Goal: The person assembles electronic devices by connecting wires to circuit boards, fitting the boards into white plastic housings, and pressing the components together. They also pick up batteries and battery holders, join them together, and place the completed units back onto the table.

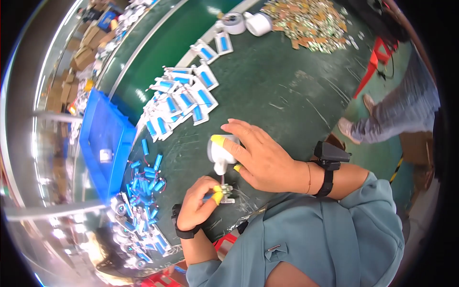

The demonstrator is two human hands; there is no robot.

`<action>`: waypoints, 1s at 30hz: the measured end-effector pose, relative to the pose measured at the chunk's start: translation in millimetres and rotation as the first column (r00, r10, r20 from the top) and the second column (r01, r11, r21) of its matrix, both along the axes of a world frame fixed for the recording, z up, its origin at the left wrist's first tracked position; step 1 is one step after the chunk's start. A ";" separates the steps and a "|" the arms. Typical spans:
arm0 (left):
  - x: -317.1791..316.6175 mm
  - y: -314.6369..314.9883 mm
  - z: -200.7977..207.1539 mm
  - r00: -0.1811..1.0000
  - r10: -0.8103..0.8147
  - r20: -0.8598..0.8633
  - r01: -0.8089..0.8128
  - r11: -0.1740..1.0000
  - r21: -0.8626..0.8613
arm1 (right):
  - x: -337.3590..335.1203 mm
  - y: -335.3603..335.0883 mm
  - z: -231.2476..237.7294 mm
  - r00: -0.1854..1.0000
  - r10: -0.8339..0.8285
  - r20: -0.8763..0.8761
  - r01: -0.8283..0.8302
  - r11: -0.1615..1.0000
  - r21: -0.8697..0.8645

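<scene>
My left hand [198,201], with yellow covers on its fingertips, pinches a small white casing [228,201] near the table's front edge. A little green and some blue show at that casing, but my fingers hide most of it. Just beyond, my right hand [260,155] is curled over a white, round-bodied electric screwdriver [221,155]. The tool's thin metal shaft [223,178] reaches down to the casing. Yellow covers show on the right thumb and a finger as well. Part of the tool's body is hidden under that hand.
White casings with blue cells [184,98] lie heaped beyond my hands. Loose blue cells [148,177] are at left, beside a blue bin [103,138]. Tape rolls [234,23] and a pile of small boards [315,24] sit at the far side. A person's legs [401,105] are at right.
</scene>
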State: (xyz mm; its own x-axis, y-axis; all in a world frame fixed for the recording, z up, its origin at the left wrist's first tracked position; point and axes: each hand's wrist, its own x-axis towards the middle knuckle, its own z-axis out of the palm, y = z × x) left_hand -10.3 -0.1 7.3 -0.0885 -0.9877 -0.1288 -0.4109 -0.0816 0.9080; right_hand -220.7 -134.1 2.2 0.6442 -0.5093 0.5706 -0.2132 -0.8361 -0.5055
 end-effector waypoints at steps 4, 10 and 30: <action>-9.5 -0.1 3.0 0.996 -0.027 0.089 0.043 0.981 -0.191 | 14.8 2.3 0.5 0.966 0.160 -0.204 -0.092 0.948 0.306; -18.8 6.9 -6.4 0.965 -0.066 0.252 0.147 0.937 -0.318 | -1.7 7.3 -10.7 0.972 0.194 -0.132 -0.117 0.889 0.443; -2.4 38.4 24.4 0.877 0.279 -0.392 -0.354 0.926 -0.132 | -9.4 18.7 -25.9 0.973 0.227 0.031 -0.213 0.850 0.482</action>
State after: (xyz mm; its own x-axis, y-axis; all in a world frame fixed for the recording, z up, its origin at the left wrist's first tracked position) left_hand -12.7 38.2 31.7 0.2296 -0.9721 0.0478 -0.0347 0.0409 0.9986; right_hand -230.1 -115.4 -23.7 0.7830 -0.5583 0.2744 -0.0709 -0.5184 -0.8522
